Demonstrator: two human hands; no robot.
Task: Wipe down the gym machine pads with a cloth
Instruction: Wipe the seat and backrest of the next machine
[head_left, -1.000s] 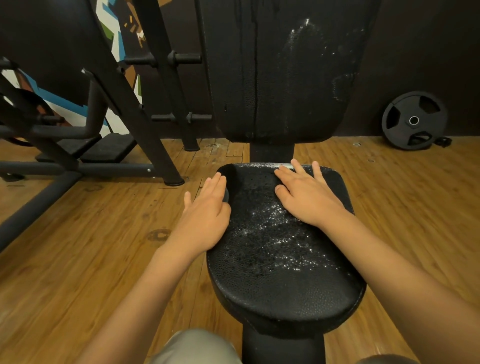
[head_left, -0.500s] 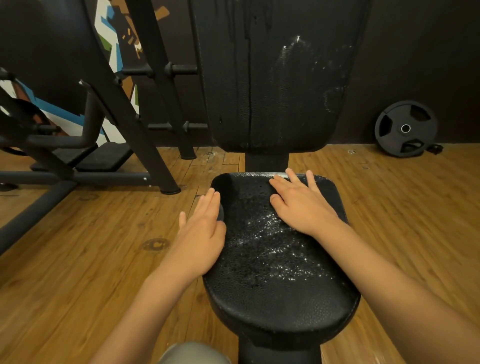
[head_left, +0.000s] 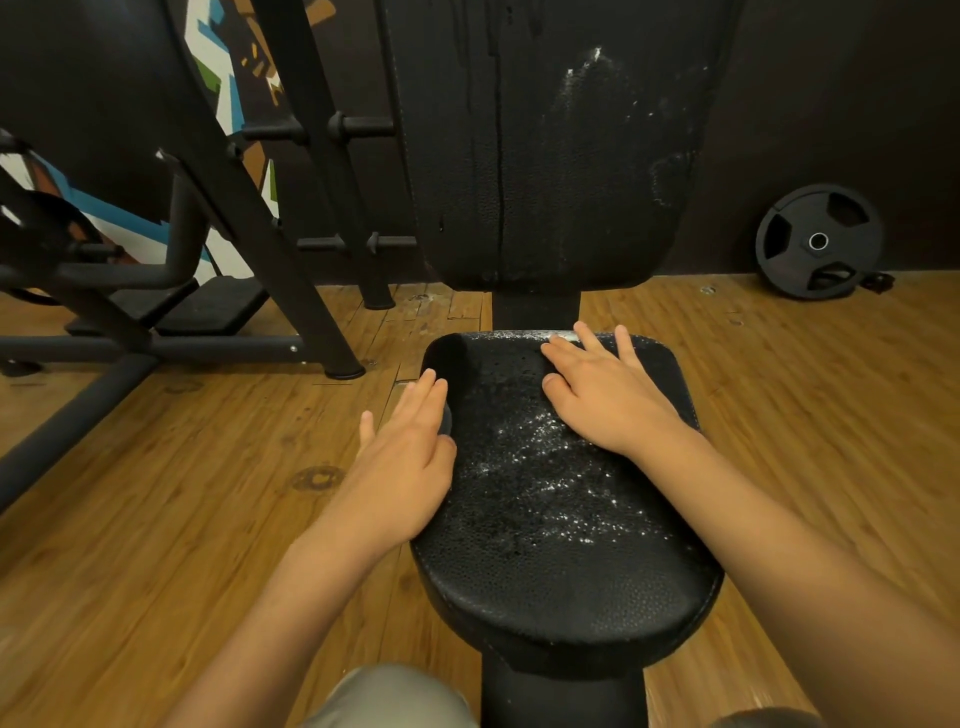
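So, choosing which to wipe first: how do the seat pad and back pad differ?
The seat pad lies flat; the back pad stands upright behind it. The seat pad has white specks across its middle; the back pad a white patch at right and dark streaks. The left hand and right hand rest on the seat pad; neither touches the back pad. Both are black and textured.

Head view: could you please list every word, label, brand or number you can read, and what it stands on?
None can be read.
Weight plate: any raised marking is too small to read.
Wall mural: coloured shapes only, no letters.
Seat pad and back pad: no label shows.
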